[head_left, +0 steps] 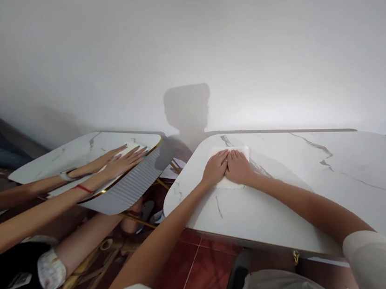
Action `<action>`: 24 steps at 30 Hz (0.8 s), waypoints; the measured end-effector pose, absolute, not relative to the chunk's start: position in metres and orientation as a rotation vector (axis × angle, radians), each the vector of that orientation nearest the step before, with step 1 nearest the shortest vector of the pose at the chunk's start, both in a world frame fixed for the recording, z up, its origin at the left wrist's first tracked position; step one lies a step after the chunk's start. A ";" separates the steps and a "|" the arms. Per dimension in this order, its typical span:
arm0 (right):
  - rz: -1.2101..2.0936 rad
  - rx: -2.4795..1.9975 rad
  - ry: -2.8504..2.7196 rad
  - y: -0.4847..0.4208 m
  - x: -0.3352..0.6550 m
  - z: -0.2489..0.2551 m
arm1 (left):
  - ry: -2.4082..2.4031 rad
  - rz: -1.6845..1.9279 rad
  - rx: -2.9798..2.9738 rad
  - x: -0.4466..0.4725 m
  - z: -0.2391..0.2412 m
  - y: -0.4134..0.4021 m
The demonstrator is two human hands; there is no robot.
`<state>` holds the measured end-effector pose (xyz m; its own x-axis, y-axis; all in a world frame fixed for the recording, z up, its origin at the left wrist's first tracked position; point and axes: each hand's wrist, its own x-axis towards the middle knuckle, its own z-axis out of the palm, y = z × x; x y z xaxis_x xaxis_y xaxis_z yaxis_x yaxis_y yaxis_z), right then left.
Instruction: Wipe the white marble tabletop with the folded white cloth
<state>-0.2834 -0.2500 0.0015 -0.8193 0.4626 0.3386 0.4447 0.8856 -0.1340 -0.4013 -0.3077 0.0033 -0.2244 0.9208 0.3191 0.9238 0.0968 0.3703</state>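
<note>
Single head cam, looks forward-down, close over white marble-patterned rounded table (291, 198); plain white wall (201, 35) at 12 o'clock.

Soft white cloth (232, 165), glossy marble table (324, 180)

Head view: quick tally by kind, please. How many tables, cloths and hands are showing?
Tables: 2 (large table, small table)
Cloths: 2 (white cloth, co-worker's cloth)
Hands: 4 (left hand, right hand, co-worker's hands)
Total: 8

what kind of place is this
Probably a plain indoor room, perhaps a home: white marble-look tables against a bare white wall, a red tiled floor, and a co-worker's hands at the next table.
</note>
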 end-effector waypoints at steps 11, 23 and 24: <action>0.145 -0.714 -2.575 -0.151 -0.362 0.004 | -2.334 -0.813 -1.892 -0.478 0.004 -0.205; 0.096 -0.859 -2.613 -0.095 -0.298 0.001 | -2.111 -0.666 -2.055 -0.422 -0.009 -0.139; 0.081 -0.874 -2.608 -0.096 -0.289 0.001 | -2.103 -0.664 -2.062 -0.414 -0.009 -0.138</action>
